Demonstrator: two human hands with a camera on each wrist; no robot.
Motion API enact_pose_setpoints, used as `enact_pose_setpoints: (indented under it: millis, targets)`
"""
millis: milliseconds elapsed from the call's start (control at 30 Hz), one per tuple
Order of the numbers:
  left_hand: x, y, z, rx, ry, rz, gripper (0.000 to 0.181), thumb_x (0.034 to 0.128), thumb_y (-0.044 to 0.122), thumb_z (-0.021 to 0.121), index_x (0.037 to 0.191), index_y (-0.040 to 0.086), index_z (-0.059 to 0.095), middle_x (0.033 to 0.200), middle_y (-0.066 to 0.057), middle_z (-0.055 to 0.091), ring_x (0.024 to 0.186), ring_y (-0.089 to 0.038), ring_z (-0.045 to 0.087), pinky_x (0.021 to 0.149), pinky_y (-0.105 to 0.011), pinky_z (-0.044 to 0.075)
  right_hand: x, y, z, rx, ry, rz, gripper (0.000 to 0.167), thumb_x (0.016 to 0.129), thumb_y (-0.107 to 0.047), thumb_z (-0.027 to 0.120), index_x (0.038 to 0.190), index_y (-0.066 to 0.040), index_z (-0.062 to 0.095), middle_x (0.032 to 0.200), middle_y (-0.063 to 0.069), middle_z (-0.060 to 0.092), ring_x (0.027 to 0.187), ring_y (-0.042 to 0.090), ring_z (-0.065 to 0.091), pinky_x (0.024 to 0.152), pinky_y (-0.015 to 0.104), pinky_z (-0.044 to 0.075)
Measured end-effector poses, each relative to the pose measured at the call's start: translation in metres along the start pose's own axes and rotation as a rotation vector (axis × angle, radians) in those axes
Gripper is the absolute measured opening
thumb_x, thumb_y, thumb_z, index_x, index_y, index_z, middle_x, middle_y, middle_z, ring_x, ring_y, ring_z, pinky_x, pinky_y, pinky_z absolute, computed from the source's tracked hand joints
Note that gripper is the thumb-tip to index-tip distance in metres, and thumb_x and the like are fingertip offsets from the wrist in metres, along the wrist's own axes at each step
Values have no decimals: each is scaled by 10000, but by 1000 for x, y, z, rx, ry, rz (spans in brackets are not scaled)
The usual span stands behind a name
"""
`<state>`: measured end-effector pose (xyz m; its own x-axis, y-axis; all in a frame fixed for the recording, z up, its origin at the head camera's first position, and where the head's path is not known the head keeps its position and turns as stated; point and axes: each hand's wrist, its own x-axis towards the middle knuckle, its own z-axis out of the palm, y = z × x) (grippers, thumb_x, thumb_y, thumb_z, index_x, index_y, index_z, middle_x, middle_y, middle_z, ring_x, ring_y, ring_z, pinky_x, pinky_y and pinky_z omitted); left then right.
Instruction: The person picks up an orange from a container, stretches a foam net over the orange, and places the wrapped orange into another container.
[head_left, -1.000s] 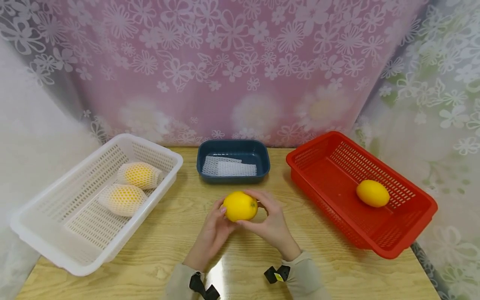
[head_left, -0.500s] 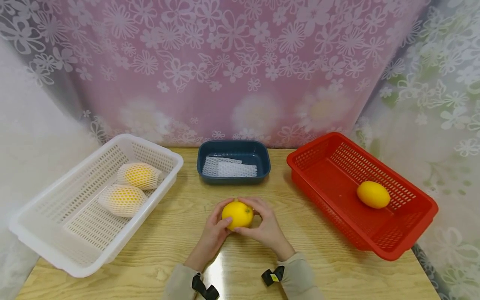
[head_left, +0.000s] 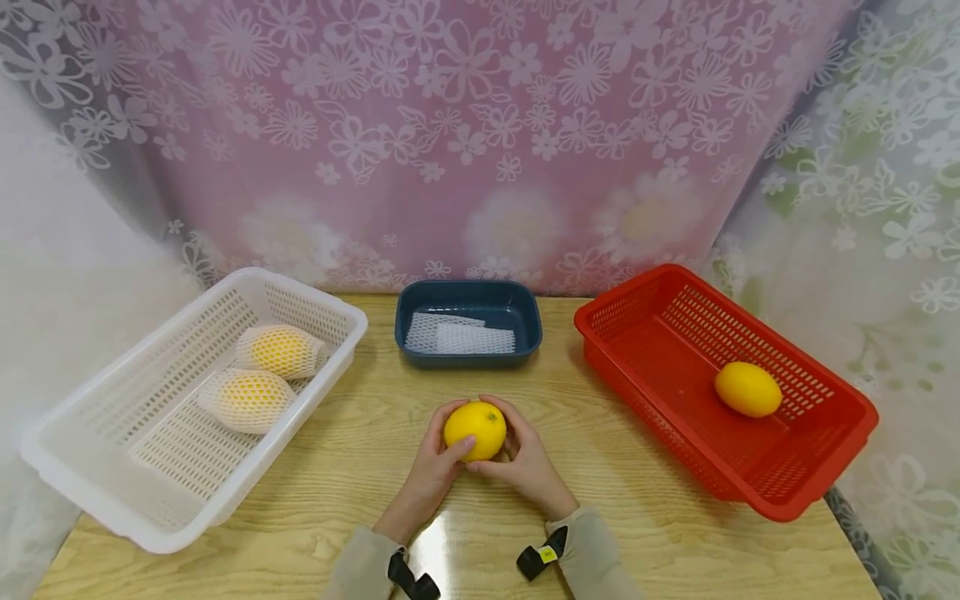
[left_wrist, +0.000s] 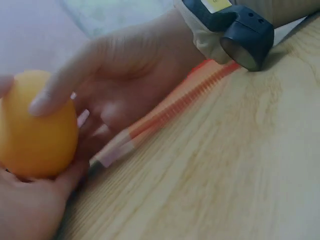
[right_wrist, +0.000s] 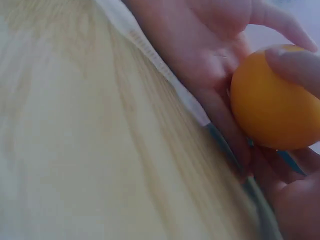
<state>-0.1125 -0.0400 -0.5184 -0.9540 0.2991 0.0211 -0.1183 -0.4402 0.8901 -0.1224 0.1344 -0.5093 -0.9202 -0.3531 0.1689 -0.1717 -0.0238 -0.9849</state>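
Low over the table, in the middle of the head view, both hands hold one yellow lemon (head_left: 476,431). My left hand (head_left: 433,462) grips its left side, thumb across the front. My right hand (head_left: 528,462) curls round the right side with the fingertips at the top and the thumb below. A greenish stem spot shows near the top of the fruit. In the left wrist view the lemon (left_wrist: 37,127) sits between both hands; in the right wrist view the lemon (right_wrist: 277,100) has fingers on it from both sides. The undersides of the fingers are partly hidden.
On the left, a white basket (head_left: 82,500) bears two yellow fruits in foam nets (head_left: 247,400). A dark blue tray (head_left: 517,312) behind the hands contains white foam net sleeves (head_left: 474,339). The red basket (head_left: 645,350) at right holds another lemon (head_left: 748,389). A floral curtain (head_left: 420,125) hangs behind.
The lemon and hands have come slightly down toward the person. The fruit has turned so its stem spot moved up, and the right hand has closed in more around it.
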Motion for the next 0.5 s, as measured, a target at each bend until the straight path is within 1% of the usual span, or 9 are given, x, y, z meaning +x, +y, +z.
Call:
enact_pose_setpoints:
  millis: [33,133,233,333,400,500]
  targets:
    - [0,-1,-1,42,3,17,527,974,73,599,1445,61,365,1411,-109,405,1223,-236,463,983,-295,460,0,6,-1,15,0,-8,873,732,1,862,1476,-148,430,1493,92,422,1316,235,455,1078,247,367]
    - [0,-2,-3,178,5,68,532,960,87,638,1436,50,404,1430,-135,422,1234,-222,478,1003,-265,437,0,12,-2,18,1,-31,866,720,-14,874,1466,-134,452,1474,96,449,1310,241,465,1083,258,366]
    - [0,-5,-5,269,-6,104,571,928,81,690,1431,73,420,1428,-125,435,1231,-232,490,1006,-265,437,0,16,-3,4,2,-39,855,712,12,868,1455,-136,471,1472,88,455,1316,230,460,1091,253,352]
    - [0,-9,-7,396,3,128,632,880,127,761,1422,149,438,1415,-54,461,1220,-211,504,1007,-276,436,1,18,-4,-11,-8,-50,880,682,80,851,1451,-122,474,1469,95,442,1311,217,451,1091,245,348]
    - [-1,-10,-7,484,13,137,674,846,176,804,1417,205,445,1403,-2,480,1213,-189,514,1008,-304,438,1,19,-4,-22,-17,-69,909,649,118,845,1450,-91,468,1447,124,439,1301,221,448,1094,248,347]
    - [-2,-10,-7,565,28,146,721,806,224,842,1410,266,450,1392,56,498,1210,-152,522,1015,-358,437,1,14,-3,-53,-33,-106,904,649,112,850,1448,-32,454,1408,163,438,1283,219,449,1093,251,350]
